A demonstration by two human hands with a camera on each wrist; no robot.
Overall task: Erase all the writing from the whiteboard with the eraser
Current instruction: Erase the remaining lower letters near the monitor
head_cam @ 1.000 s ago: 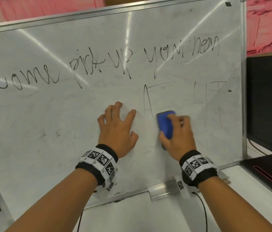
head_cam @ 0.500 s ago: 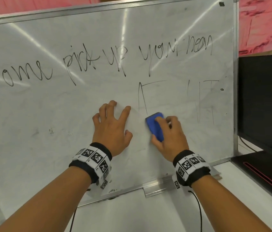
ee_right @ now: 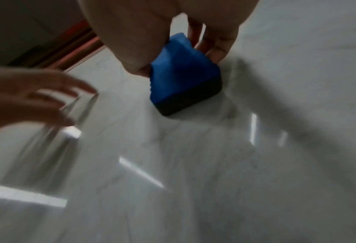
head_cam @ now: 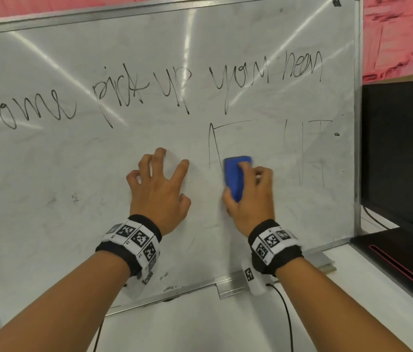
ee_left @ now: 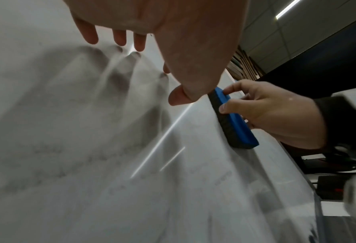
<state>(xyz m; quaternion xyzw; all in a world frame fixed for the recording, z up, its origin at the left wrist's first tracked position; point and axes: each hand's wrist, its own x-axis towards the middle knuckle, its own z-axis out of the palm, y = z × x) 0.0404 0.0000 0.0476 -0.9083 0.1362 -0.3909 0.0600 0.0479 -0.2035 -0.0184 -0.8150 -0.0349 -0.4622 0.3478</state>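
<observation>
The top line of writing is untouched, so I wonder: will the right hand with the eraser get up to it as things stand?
Probably yes. The right hand holds the eraser flat on the whiteboard, and only bare board and faint strokes lie between it and the top line of writing. The left hand is off to the side.

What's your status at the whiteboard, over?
Right hand grips blue eraser, pad pressed on whiteboard. Left hand spread, fingertips bracing board. Top line of writing and lower strokes not yet erased. Nothing blocking.

The writing [head_cam: 22, 115] is cut off at the head view's left edge.
</observation>
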